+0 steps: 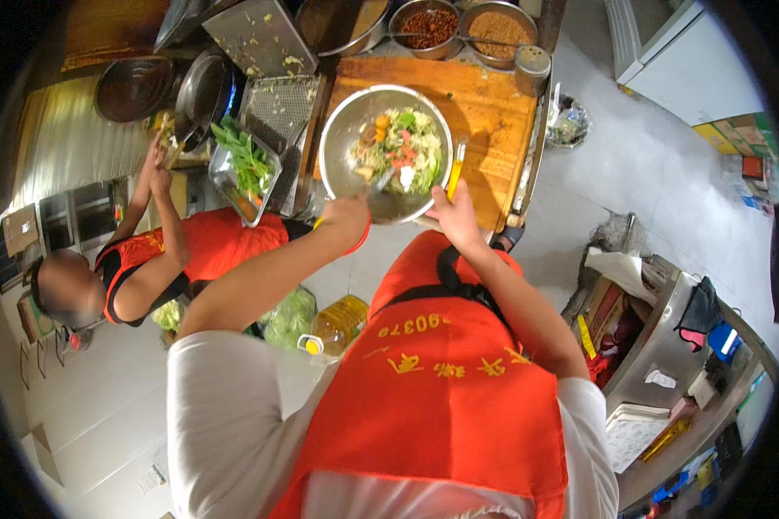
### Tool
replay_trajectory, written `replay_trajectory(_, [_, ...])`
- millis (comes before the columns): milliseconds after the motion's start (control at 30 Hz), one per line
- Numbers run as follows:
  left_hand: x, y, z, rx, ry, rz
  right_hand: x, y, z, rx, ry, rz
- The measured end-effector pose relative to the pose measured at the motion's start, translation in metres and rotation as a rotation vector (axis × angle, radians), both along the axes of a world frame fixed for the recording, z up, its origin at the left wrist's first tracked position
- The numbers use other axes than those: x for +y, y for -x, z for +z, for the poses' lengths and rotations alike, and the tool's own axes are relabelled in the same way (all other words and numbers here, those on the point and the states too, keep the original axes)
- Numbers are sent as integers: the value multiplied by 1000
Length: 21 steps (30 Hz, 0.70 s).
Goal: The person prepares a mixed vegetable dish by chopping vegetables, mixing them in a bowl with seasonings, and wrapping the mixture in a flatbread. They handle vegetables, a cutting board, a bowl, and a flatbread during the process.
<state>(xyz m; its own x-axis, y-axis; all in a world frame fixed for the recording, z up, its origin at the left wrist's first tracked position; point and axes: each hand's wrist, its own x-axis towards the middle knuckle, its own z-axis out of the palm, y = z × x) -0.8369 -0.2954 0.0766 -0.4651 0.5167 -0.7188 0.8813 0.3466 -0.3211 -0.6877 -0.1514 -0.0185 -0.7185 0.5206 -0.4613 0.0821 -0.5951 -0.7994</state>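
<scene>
A steel mixing bowl (335,170) holds shredded greens, noodle-like strands, pink and orange pieces and a white dollop. My left hand (345,219) is closed around a utensil whose metal end (384,178) dips into the food; a bit of yellow handle shows below the fist. At the bowl's lower right rim, my right hand (456,215) grips the edge with its thumb near the rim. A yellow-handled tool (455,178) rises beside its fingers; whether those fingers hold it is unclear. Beneath the bowl lies a wooden board (493,143).
Bowls of chili flakes (428,29) and brown crumbs (498,31) border the board, beside a lidded shaker (532,68). A steel tray (259,162) of leafy greens stands left. A co-worker (143,272) reaches toward a pan. An oil jug (337,324) rests on the floor.
</scene>
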Motion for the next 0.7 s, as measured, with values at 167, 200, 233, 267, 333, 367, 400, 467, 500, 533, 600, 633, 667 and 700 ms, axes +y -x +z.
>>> replay_trajectory(167, [23, 12, 51, -176, -13, 60, 1, -4, 7, 12, 27, -23])
replay_trajectory(200, [31, 13, 26, -181, -58, 59, -3, -3, 8, 29, 27, -5])
replay_trajectory(233, [41, 10, 9, -193, -104, 49, -4, -2, 6, 39, 25, 4])
replay_trajectory(267, [47, 1, 4, -168, -105, 8, -6, -3, 5, 46, 25, 13])
replay_trajectory(333, [63, -8, -1, -106, -115, -77, 0, -3, 6, 25, 44, 26])
replay_trajectory(367, [57, -2, 3, -134, -149, -21, 2, -4, 6, 14, 54, 32])
replay_trajectory(400, [44, 8, 12, -160, -176, 26, 2, -4, 7, 2, 37, 40])
replay_trajectory(467, [36, 18, 15, -253, -188, 79, -2, -5, 7, -29, 10, 52])
replay_trajectory(500, [36, 19, 15, -315, -175, 87, -3, -5, 6, -21, 8, 48])
replay_trajectory(533, [36, 20, 15, -378, -160, 95, -4, -5, 4, -14, 6, 45])
replay_trajectory(600, [28, 5, -15, -256, -148, 98, -9, -3, 0, -17, -1, 72])
replay_trajectory(633, [39, -1, -6, -259, -140, 65, -7, -2, -2, 4, 3, 54])
replay_trajectory(667, [50, -5, 6, -261, -132, 33, -6, -1, -5, 25, 8, 38])
replay_trajectory(700, [57, -9, 13, -267, -127, 4, -5, -3, -8, 41, 9, 26])
